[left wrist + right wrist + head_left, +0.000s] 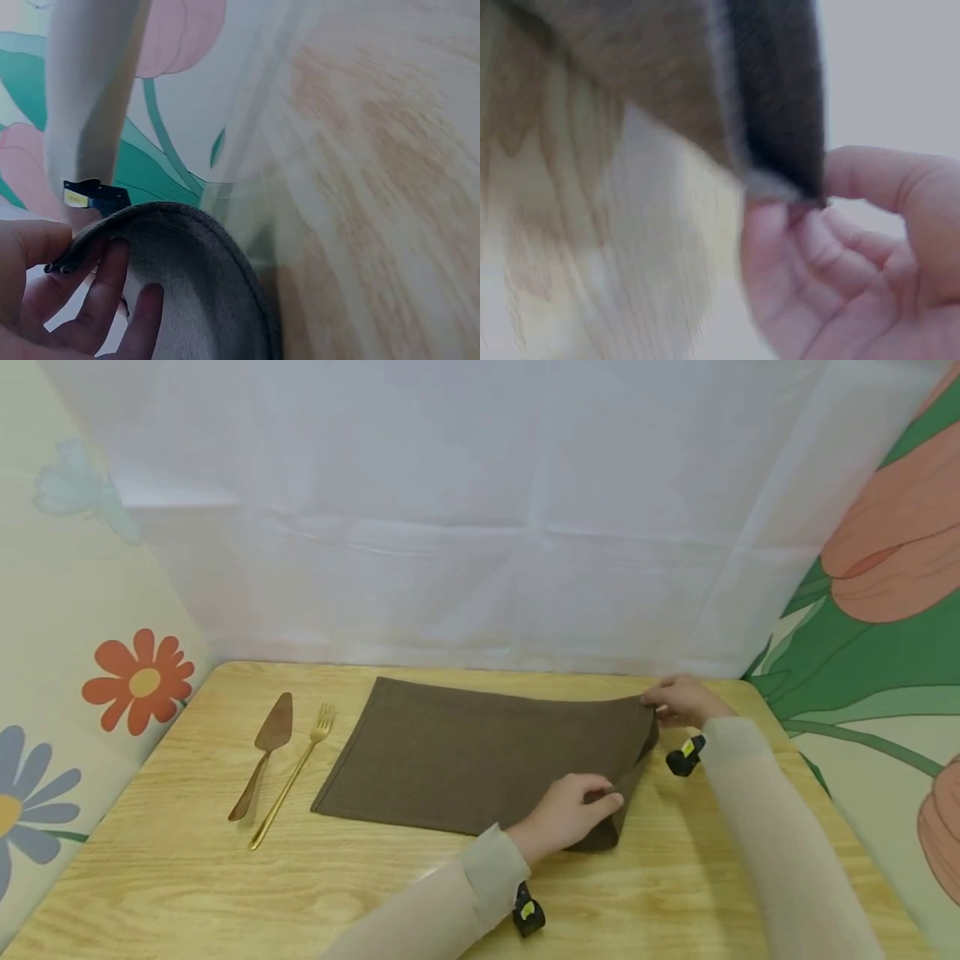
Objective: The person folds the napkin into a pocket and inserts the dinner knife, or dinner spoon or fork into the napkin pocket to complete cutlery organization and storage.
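A dark brown cloth (480,752), folded into a rectangle, lies on the wooden table with its right end raised. The left hand (566,814) pinches its upper layer near the front right corner. At the back right corner the right hand (684,700) grips the edge between thumb and fingers. In the left wrist view the cloth's hem (217,232) curves up between thumb and fingers, with some fingers underneath. The right wrist view shows the cloth's corner (780,97) held at the fingertips, its layers parted.
Left of the cloth lie a copper-coloured cake server (275,727) and a gold fork (300,768), side by side. A white sheet (487,527) hangs behind the table (187,860). Flower-patterned panels (885,693) stand at both sides.
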Demonstrator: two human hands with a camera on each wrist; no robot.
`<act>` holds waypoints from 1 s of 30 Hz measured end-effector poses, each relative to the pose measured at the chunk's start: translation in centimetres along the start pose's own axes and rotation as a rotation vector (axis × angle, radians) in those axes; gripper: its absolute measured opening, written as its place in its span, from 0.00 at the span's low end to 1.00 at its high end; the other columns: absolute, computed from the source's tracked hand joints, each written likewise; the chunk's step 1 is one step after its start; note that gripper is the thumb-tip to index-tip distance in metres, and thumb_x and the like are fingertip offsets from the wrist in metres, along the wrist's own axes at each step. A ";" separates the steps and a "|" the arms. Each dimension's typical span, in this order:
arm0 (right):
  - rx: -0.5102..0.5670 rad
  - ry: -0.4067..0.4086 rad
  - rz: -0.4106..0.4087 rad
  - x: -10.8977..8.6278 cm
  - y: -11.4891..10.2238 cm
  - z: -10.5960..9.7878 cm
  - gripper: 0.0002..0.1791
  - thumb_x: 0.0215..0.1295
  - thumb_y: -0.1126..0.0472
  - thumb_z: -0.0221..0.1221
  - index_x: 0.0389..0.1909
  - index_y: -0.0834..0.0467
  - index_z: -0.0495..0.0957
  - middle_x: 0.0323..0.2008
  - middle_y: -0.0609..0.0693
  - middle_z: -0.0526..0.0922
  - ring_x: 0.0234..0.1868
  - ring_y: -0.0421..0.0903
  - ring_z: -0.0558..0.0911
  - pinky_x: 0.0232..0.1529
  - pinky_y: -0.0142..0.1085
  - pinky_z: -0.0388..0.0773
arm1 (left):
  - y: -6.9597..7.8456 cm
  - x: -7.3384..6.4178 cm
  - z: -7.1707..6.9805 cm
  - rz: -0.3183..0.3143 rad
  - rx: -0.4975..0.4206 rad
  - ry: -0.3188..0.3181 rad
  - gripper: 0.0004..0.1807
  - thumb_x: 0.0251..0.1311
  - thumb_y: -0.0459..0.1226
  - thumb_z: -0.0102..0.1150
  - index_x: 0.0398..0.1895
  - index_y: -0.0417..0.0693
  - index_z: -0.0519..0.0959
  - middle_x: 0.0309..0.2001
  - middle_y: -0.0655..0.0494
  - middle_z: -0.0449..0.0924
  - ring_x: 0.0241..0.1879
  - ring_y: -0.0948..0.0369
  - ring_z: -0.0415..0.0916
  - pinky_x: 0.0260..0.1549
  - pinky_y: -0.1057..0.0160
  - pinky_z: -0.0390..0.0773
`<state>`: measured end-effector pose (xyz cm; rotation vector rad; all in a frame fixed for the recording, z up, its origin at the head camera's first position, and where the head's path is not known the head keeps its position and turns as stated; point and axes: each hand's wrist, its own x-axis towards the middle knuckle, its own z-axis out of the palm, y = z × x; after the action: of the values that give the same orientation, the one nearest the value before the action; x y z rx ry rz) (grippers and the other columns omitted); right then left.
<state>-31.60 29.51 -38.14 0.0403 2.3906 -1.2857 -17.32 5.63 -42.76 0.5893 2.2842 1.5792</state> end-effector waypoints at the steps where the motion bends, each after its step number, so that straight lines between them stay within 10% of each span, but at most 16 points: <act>1: 0.020 -0.007 -0.023 0.0 0.0 -0.2 0.23 0.76 0.61 0.52 0.63 0.73 0.67 0.52 0.62 0.76 0.39 0.43 0.82 0.47 0.40 0.83 | 0.1 -0.1 -0.2 0.008 -0.017 0.001 0.12 0.74 0.42 0.57 0.38 0.43 0.84 0.30 0.60 0.78 0.28 0.67 0.67 0.30 0.67 0.69; 16: 0.433 -0.164 -0.367 0.0 -3.5 0.1 0.15 0.82 0.60 0.45 0.46 0.52 0.82 0.38 0.46 0.81 0.37 0.41 0.80 0.43 0.37 0.81 | 1.4 -4.2 -5.4 0.101 -0.153 0.120 0.09 0.71 0.36 0.61 0.44 0.38 0.83 0.36 0.50 0.85 0.33 0.63 0.85 0.35 0.68 0.82; 25: 0.230 -0.055 -0.445 0.5 -7.6 3.3 0.12 0.75 0.65 0.56 0.56 0.63 0.76 0.51 0.52 0.80 0.51 0.49 0.80 0.52 0.40 0.82 | 0.0 -7.7 -10.7 0.098 -0.199 0.190 0.10 0.69 0.30 0.59 0.47 0.28 0.78 0.33 0.47 0.80 0.36 0.37 0.84 0.40 0.53 0.86; 30: 0.195 -0.056 -0.461 1.1 -9.5 5.6 0.11 0.78 0.60 0.54 0.51 0.64 0.72 0.55 0.55 0.74 0.59 0.50 0.75 0.64 0.54 0.72 | -0.6 -9.3 -13.6 0.074 -0.227 0.202 0.10 0.71 0.30 0.57 0.46 0.26 0.76 0.33 0.48 0.78 0.35 0.44 0.85 0.42 0.52 0.86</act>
<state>-32.72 19.45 -33.72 -0.5095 2.2947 -1.6925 -15.61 -10.19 -38.47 0.4793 2.1974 1.9817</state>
